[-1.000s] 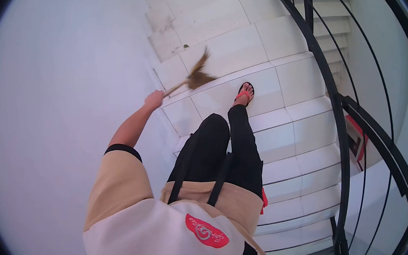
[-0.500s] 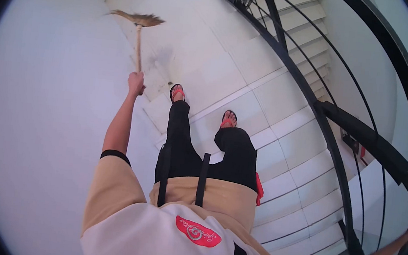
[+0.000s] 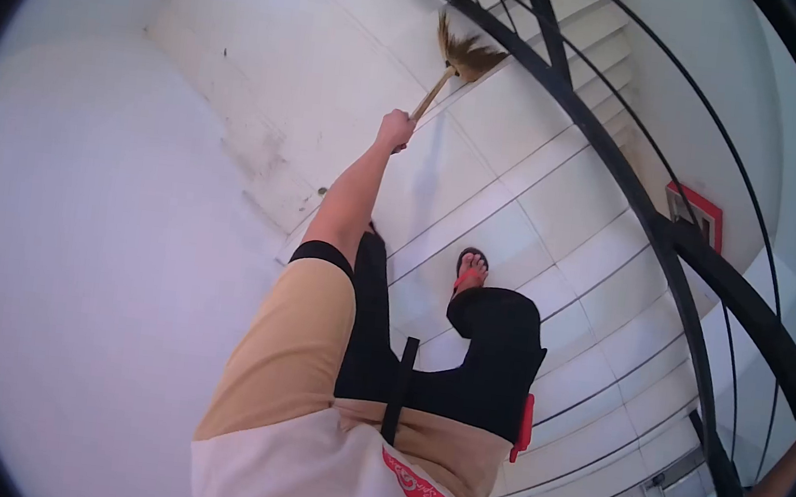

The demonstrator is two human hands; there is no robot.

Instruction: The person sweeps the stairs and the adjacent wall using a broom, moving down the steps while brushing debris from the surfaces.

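My left hand (image 3: 396, 131) is closed around the short wooden handle of a straw broom (image 3: 431, 96). The broom's bristles fan out against the pale tiled landing, close to the black railing. At the right edge my right forearm (image 3: 774, 479) reaches up alongside the railing. The right hand itself is lost in the dark rim of the picture, so its fingers and anything in them are hidden.
A black curved metal railing (image 3: 653, 217) runs down the right side. White tiled steps (image 3: 594, 318) descend beside my feet, and more stairs (image 3: 591, 31) lie beyond the railing. A red-framed box (image 3: 702, 215) is past it. Dark specks and smudges mark the landing near the left wall.
My left hand has swept the broom rightward across the landing, from near the left wall to beside the railing. The view has shifted slightly, and my left arm now covers one foot.
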